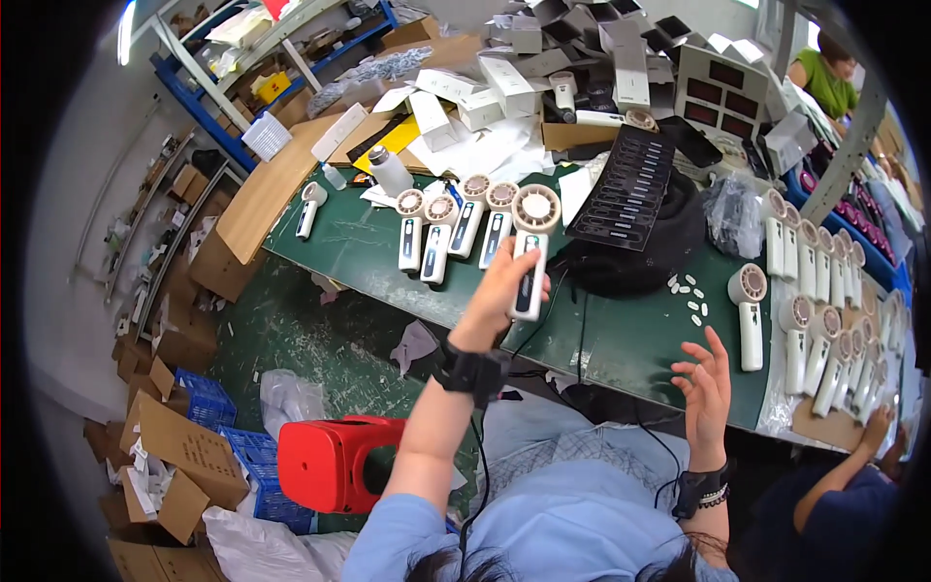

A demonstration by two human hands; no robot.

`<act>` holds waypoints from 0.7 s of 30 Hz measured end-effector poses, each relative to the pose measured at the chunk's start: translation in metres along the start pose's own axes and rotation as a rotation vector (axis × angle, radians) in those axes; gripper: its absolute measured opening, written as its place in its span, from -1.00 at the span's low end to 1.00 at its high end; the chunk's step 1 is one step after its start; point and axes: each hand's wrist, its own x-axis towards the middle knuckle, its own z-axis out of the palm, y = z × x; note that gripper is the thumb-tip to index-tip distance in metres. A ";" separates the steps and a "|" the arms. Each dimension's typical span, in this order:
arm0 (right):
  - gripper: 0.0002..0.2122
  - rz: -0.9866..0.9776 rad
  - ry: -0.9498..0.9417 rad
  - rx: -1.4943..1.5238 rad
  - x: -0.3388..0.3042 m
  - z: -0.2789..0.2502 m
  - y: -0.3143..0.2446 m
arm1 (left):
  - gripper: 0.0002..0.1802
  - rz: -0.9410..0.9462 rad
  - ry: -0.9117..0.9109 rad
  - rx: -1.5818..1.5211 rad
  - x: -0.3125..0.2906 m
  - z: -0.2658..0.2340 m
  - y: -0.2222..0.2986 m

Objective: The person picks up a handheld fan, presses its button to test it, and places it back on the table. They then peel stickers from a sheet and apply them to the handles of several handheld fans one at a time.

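Above the green bench [621, 330], the white handheld fan [534, 241], presumably light, stiff and slick, is best held by its handle [529, 303], which the left hand [497, 288] wraps, contact partly hidden, the right hand [708, 390] being spread.

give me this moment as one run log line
left hand: holds white fan by handle | right hand: open, empty | green table: more fans near left, small white pieces near right

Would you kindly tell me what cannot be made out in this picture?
In the head view:
Held fan: part of its handle, covered by the left hand.
Black bundle: part of its top, under the dark slotted sheet.
Small white pieces: their kind, too small.
Far-right fans: details, blurred and overlapping.
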 end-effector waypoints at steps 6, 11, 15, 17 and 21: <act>-0.52 0.010 0.028 0.009 0.006 -0.002 0.016 | -0.67 -0.071 0.073 0.433 0.055 -0.044 0.010; -0.57 -0.012 0.047 -0.061 0.004 -0.015 0.030 | -0.70 -0.046 0.118 0.518 0.081 -0.051 -0.017; -0.60 -0.036 0.038 -0.157 0.000 -0.023 0.035 | -0.60 -0.110 0.122 0.529 0.089 -0.059 -0.039; -0.61 -0.053 0.027 -0.168 0.003 -0.021 0.038 | -0.57 0.148 0.200 0.705 0.088 -0.065 -0.053; -0.64 -0.080 0.006 -0.197 0.005 -0.023 0.043 | -0.52 0.563 0.246 1.128 0.074 -0.052 -0.057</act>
